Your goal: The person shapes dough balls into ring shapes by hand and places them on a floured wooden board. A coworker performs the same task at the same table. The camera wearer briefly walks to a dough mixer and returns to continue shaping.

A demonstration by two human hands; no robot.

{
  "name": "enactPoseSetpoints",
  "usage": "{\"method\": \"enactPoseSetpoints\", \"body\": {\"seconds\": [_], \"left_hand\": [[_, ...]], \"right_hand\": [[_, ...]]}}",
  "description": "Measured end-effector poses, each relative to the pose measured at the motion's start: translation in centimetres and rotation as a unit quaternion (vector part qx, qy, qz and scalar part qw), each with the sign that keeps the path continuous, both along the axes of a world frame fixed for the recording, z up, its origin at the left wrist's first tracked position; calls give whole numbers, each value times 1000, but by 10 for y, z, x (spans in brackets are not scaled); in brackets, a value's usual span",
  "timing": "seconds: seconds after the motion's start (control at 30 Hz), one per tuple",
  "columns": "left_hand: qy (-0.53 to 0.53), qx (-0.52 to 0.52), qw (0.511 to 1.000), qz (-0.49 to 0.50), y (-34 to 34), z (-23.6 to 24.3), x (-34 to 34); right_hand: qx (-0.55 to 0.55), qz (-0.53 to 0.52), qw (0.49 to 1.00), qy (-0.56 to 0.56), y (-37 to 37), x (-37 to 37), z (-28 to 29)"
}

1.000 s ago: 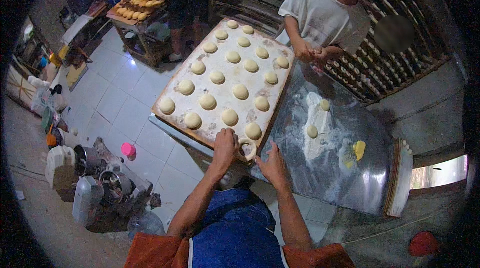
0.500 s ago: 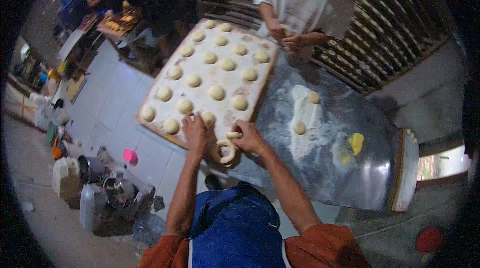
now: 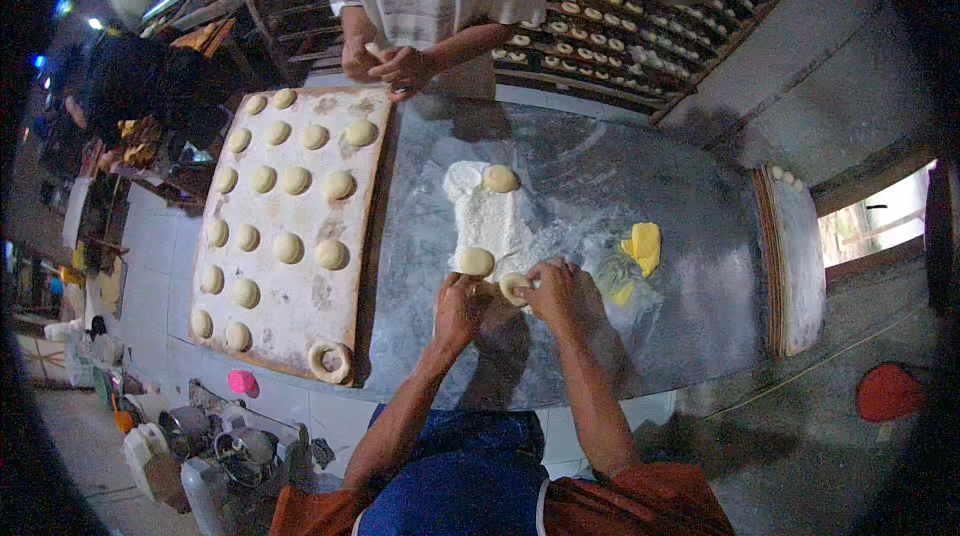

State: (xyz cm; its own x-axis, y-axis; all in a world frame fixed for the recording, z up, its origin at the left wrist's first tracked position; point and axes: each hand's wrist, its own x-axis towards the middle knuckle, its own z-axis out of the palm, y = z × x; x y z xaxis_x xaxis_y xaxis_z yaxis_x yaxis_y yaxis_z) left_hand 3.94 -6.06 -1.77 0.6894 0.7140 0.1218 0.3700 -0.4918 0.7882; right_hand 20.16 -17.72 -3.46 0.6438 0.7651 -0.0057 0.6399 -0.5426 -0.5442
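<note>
"So, what's on the metal table (image 3: 690,186)?"
"Board (image 3: 300,311) at left, then a flour patch (image 3: 488,224); by its near edge, the right hand (image 3: 557,298) pinches a dough ring (image 3: 506,289), fingers closed on it."
"And the left hand (image 3: 460,311)?"
"Half curled, near a dough ball (image 3: 476,262); whether it grips anything, I can't tell."
"Risk?"
"Uneven pulling could tear the ring."

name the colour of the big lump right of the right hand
Yellow: the big lump, clearest in the head view.
</note>
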Motion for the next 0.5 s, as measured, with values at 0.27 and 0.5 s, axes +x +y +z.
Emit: {"method": "enactPoseSetpoints", "body": {"seconds": [0.27,0.5], "left_hand": [[-114,-298,947,30,-31,-9,26],[-112,-363,925,14,-24,9,23]], "right_hand": [[228,-65,884,403,-14,-7,-10],[228,-53,899,370,2,-24,27]]}}
